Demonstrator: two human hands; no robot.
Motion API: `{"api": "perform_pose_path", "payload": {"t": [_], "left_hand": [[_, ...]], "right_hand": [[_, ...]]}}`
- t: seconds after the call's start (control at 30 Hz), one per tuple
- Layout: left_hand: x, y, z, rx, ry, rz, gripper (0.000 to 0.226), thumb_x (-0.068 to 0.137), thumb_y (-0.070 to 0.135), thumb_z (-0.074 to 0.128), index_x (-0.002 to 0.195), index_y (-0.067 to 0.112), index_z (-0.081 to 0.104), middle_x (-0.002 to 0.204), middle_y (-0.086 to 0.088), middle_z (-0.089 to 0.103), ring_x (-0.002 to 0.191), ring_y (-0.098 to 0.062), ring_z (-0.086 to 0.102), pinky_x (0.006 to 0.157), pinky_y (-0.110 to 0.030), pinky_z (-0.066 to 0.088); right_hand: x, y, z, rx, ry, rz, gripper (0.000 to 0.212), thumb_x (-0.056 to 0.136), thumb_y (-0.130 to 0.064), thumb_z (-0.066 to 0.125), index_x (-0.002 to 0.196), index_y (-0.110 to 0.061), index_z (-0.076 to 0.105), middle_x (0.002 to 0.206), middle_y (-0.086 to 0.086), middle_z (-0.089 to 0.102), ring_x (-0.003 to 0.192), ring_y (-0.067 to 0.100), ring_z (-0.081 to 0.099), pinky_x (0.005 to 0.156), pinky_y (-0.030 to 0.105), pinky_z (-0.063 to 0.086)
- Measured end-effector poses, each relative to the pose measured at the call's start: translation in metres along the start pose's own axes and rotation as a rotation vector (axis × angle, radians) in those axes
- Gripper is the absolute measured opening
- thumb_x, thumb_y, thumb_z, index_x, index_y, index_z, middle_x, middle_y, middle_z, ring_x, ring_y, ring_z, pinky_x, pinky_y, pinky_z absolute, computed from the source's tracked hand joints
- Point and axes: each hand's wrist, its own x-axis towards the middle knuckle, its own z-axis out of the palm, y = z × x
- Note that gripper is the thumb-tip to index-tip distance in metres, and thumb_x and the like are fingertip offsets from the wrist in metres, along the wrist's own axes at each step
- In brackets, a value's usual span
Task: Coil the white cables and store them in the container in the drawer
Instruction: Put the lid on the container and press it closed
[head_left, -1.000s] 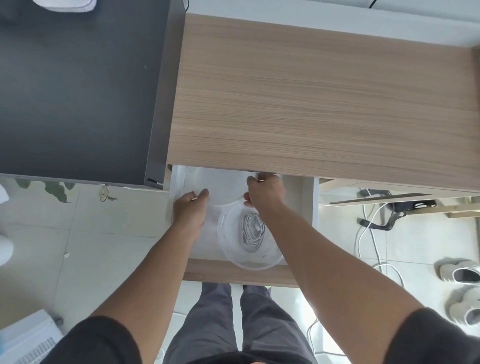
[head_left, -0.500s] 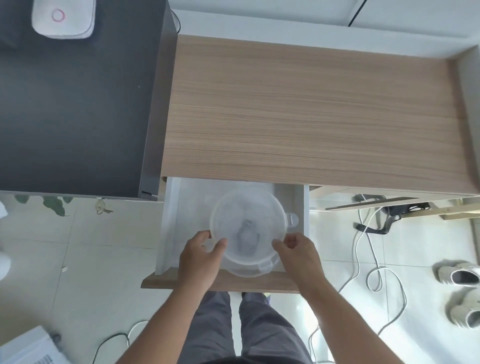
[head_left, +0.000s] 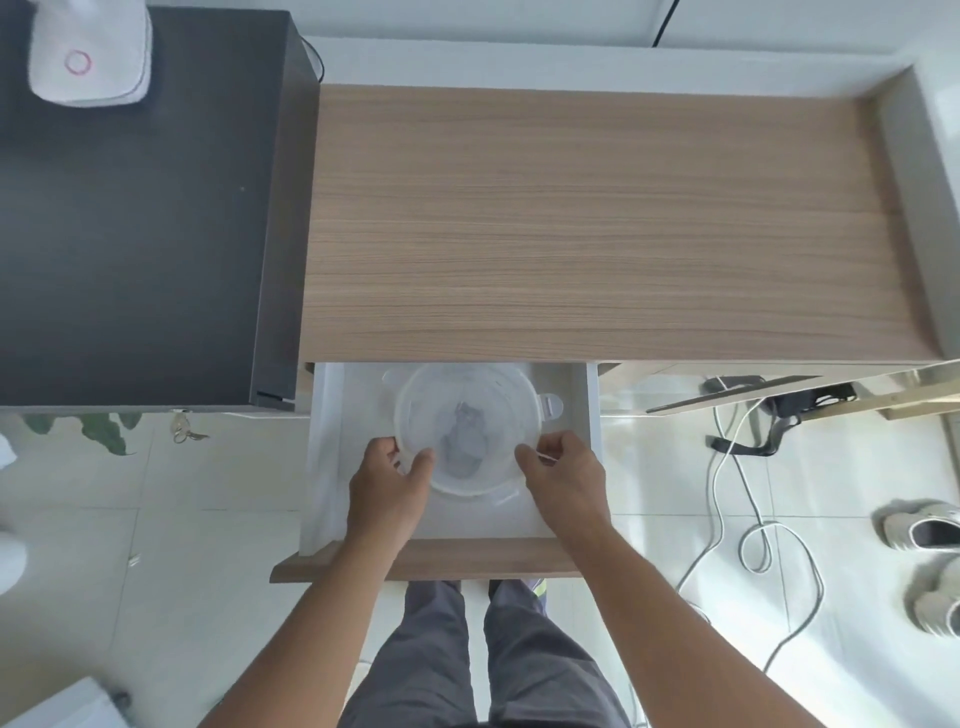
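A round translucent container (head_left: 467, 395) sits in the open white drawer (head_left: 579, 467) under the wooden desk top. Its translucent lid lies on top, and the coiled white cables (head_left: 462, 436) show only as a dim grey shape through it. My left hand (head_left: 387, 488) grips the container's near left rim, thumb over the lid. My right hand (head_left: 566, 478) pinches a clip tab on the near right rim. Another clip tab (head_left: 550, 405) sticks out at the container's right side.
The wooden desk top (head_left: 597, 223) overhangs the drawer's back. A dark cabinet (head_left: 135, 208) stands at the left with a white device (head_left: 88, 52) on it. Loose cables (head_left: 748, 509) and shoes (head_left: 930, 530) lie on the tiled floor at the right. The drawer's wooden front (head_left: 441, 561) is near my legs.
One second ago both hands were deep in the drawer and the container stood uncovered with the cables visible. Now the lid is on it and both hands hold its near rim.
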Motion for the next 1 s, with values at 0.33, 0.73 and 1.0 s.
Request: {"api": "perform_pose_path", "payload": {"t": [0.33,0.73,1.0], "left_hand": [[-0.016,-0.001,0.007,0.416,0.073,0.119,0.037,0.098,0.045,0.048,0.114,0.012,0.043,0.099,-0.006,0.059,0.077,-0.022,0.056,0.05,-0.025,0.035],[0.026,0.001,-0.01,0.127,0.066,0.113,0.061,0.09,0.056,0.062,0.135,0.021,0.04,0.134,0.001,0.057,0.108,-0.02,0.062,0.077,-0.032,0.047],[0.049,0.006,-0.017,0.007,0.014,0.068,0.065,0.087,0.054,0.068,0.142,0.029,0.043,0.121,0.008,0.061,0.101,-0.015,0.062,0.062,-0.021,0.044]], "right_hand": [[0.0,0.017,0.003,-0.156,-0.086,0.0,0.017,0.091,-0.041,0.064,0.096,-0.027,0.055,0.094,-0.008,0.066,0.084,0.023,0.072,0.075,0.049,0.063],[0.003,0.013,0.0,-0.268,-0.011,-0.055,0.019,0.096,-0.047,0.059,0.1,-0.029,0.057,0.089,-0.017,0.064,0.085,0.016,0.064,0.068,0.032,0.045],[0.002,0.009,0.002,-0.283,-0.025,-0.077,0.018,0.095,-0.048,0.057,0.099,-0.03,0.059,0.089,-0.013,0.072,0.079,0.021,0.071,0.073,0.036,0.057]]}}
